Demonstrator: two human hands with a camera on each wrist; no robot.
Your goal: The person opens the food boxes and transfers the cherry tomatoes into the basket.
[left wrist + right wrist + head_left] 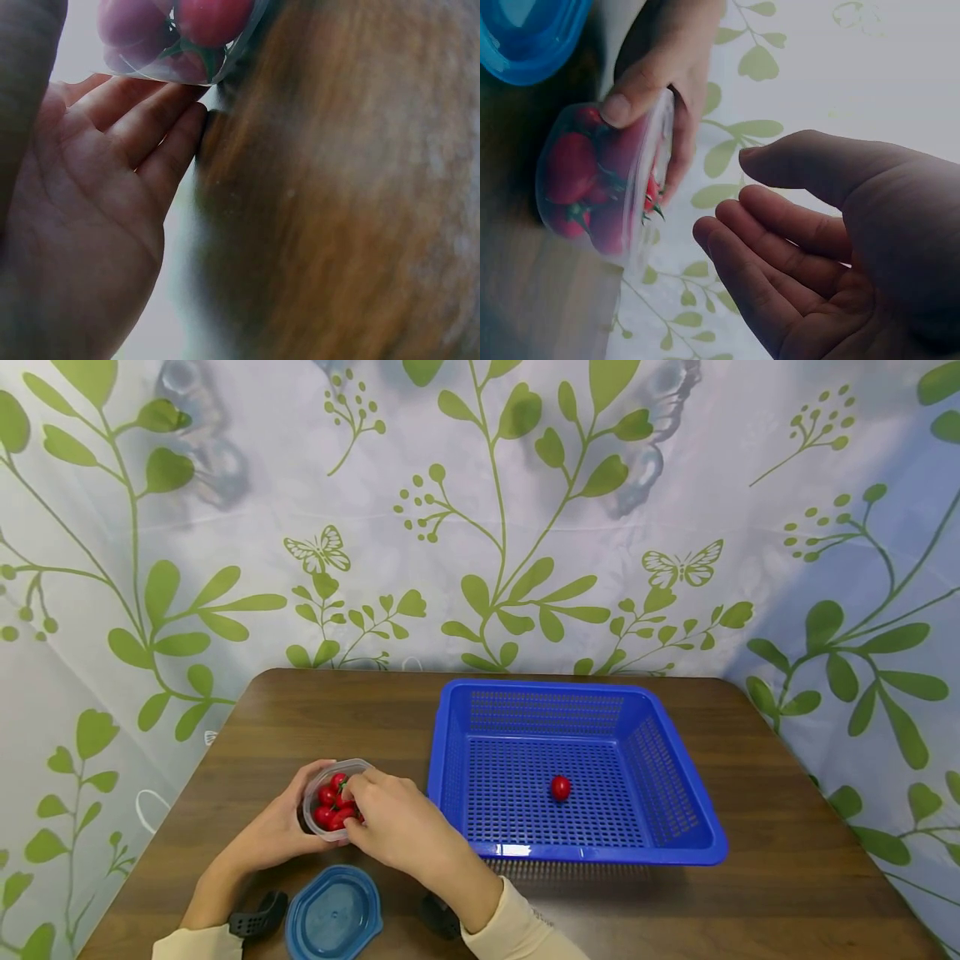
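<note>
My left hand (270, 828) grips a clear plastic container (639, 202), with its thumb on the near side and fingers around the far side. Several small red tomatoes (327, 797), some with green stems, fill much of the container. Over the container's right side is my right hand (401, 820), its fingertips overlapping the opening in the head view. The right wrist view shows that hand's fingers (780, 244) loosely bent, thumb apart from them, with nothing between. One red tomato (560, 788) lies on the floor of a blue basket (581, 853).
A blue lid (333, 912) lies near the front edge of the wooden table (360, 710), below the container. The basket takes up the middle right of the table. A leaf-patterned curtain (525, 510) hangs behind.
</note>
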